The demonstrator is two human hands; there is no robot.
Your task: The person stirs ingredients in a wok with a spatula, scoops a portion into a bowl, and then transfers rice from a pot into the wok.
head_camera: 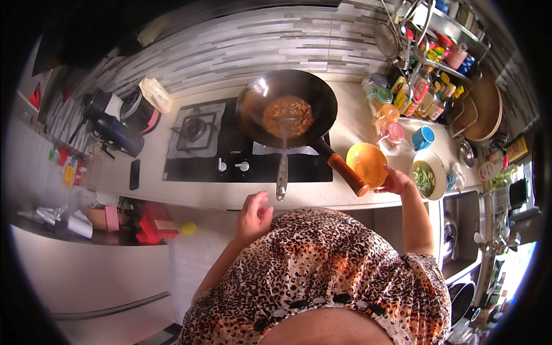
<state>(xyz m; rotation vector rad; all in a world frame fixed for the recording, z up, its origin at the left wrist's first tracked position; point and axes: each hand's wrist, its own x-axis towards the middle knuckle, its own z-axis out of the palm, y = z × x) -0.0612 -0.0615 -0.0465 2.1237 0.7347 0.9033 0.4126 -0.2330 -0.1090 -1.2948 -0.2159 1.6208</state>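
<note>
My right hand (397, 181) grips the right rim of a yellow bowl (360, 161), beside the wok's wooden handle (348, 174). No food can be made out inside the bowl. My left hand (255, 215) is raised in front of the counter edge, fingers loosely bent and holding nothing. Just beyond it, a metal spatula (282, 170) leans out of a dark wok (319, 90), its handle pointing towards me. Brown saucy food (297, 110) lies in the wok, which stands over the right side of a black gas hob (267, 170).
A white bowl of cut green vegetables (424, 179) stands right of my right hand, near the sink (463, 233). Lidded jars (381, 101), a blue cup (423, 138) and bottles (418, 92) line the back right. A phone (135, 174) lies left of the hob.
</note>
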